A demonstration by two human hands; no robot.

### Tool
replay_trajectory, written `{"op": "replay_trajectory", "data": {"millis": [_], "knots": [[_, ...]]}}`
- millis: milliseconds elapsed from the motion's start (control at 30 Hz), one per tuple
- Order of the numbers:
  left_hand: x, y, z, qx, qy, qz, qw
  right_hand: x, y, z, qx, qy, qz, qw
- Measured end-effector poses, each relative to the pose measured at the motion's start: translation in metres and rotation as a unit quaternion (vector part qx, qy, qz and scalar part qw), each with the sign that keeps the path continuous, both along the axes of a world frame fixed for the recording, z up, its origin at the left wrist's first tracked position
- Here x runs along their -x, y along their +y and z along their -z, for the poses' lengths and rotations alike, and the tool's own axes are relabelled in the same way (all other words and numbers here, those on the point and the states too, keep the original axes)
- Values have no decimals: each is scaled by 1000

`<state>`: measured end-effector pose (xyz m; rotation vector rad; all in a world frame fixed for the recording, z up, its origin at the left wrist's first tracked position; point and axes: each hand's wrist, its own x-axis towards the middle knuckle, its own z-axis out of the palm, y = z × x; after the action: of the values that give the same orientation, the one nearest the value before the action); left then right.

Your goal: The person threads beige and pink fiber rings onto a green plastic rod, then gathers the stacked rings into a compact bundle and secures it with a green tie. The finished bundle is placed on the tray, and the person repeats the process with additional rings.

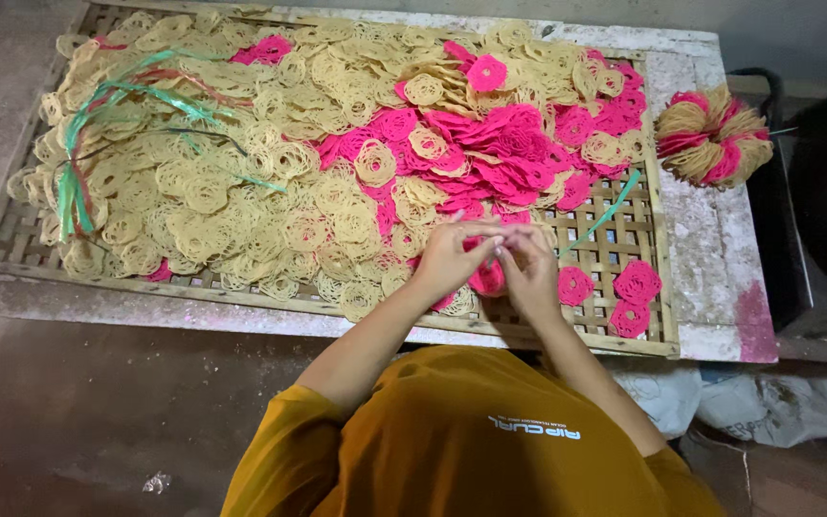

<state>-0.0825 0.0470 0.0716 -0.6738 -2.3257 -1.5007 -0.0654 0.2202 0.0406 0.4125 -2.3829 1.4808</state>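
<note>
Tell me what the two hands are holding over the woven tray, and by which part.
Both hands, left hand and right hand, hold a small stack of pink lacy discs between them, fingertips pinching at its upper edge. The exact grip points are hidden by the fingers.

A single head-worn view looks steeply down, fairly near, onto the woven tray point(21, 251) ahead.

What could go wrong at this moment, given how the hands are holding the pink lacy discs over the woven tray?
1. Both the left hand and right hand pinch a small stack of pink discs; these look thin and brittle, so squeezing may snap them.
2. The green strip lies loose beside the hands and could slip away.
3. The tied bundle sits near the table's far edge and might roll off.
</note>
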Motion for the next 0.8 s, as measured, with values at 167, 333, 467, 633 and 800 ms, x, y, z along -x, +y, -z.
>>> {"op": "replay_trajectory", "data": {"millis": [167, 333, 467, 633, 800], "knots": [[6, -13, 20, 42, -131, -1, 991, 7, 7, 18, 148, -98, -39, 983], [6, -25, 48, 334, 98, -80, 934, 10, 9, 28, 334, -177, -59, 924], [14, -28, 57, 289, 80, -86, 950, 4, 5, 25, 284, -183, -54, 940], [14, -31, 63, 88, -78, -125, 985, -1, 3, 13, 122, -152, -38, 980], [20, -29, 66, -316, -346, -86, 879, 3, -10, 11, 40, -148, -16, 988]]}}
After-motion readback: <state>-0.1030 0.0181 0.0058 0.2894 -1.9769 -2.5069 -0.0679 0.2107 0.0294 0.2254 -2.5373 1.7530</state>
